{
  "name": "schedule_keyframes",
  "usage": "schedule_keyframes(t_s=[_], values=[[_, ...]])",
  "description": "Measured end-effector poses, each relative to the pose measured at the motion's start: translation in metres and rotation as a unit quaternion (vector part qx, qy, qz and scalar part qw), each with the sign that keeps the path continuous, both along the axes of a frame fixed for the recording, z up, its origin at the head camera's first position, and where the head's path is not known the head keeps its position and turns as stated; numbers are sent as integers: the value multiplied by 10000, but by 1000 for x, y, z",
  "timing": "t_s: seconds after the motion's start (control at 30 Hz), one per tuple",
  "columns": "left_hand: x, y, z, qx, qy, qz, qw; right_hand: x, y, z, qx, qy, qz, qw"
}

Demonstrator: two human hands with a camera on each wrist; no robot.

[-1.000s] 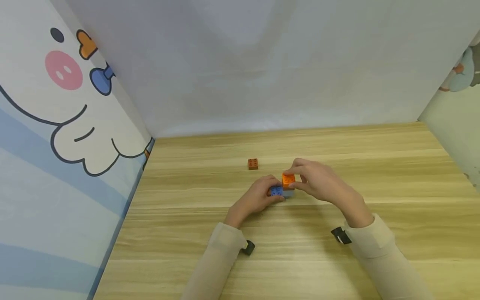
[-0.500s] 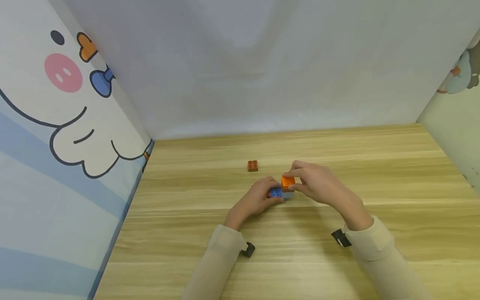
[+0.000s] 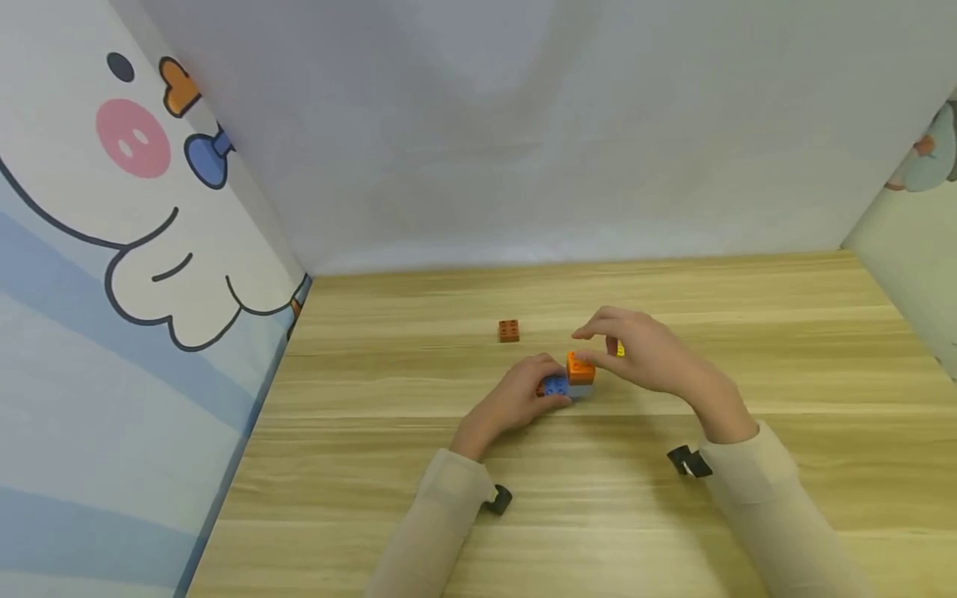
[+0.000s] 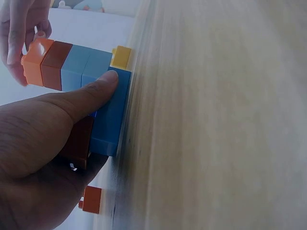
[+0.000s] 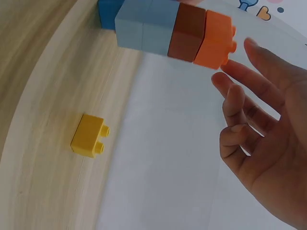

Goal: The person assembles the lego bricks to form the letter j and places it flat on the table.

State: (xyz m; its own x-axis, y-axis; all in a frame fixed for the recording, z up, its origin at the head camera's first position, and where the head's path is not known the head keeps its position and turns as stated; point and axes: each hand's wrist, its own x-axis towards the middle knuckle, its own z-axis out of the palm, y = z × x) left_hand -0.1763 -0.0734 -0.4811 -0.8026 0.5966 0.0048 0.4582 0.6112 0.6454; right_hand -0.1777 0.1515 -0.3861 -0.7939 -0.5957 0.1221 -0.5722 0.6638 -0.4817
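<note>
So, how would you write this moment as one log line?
left hand: holds blue brick | right hand: holds nothing, near orange brick | orange brick: atop stack | yellow brick: on table

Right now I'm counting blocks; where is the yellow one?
In the head view, the yellow block is on the table, right of the stack, mostly hidden by the right hand.

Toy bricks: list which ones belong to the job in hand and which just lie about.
Joined together, so evidently part of the job:
orange brick
brown brick beneath it
two grey-blue bricks
blue base brick
second brown brick, partly hidden

Lying loose, though perhaps for later use:
yellow brick
reddish-brown brick
</note>
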Motion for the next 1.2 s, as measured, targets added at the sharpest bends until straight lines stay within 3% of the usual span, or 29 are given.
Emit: schedule_keyframes(t_s=[0.2, 0.5, 1.2], values=[[0, -1, 2, -31, 4, 21, 10000, -13, 3, -1, -27, -75, -178, 9998], [-1, 0, -1, -57, 39, -32, 10000, -34, -1, -16, -62, -184, -131, 9997], [-3, -2, -2, -265, -10, 47, 9996, -82, -28, -40, 15, -433, 272, 9987]])
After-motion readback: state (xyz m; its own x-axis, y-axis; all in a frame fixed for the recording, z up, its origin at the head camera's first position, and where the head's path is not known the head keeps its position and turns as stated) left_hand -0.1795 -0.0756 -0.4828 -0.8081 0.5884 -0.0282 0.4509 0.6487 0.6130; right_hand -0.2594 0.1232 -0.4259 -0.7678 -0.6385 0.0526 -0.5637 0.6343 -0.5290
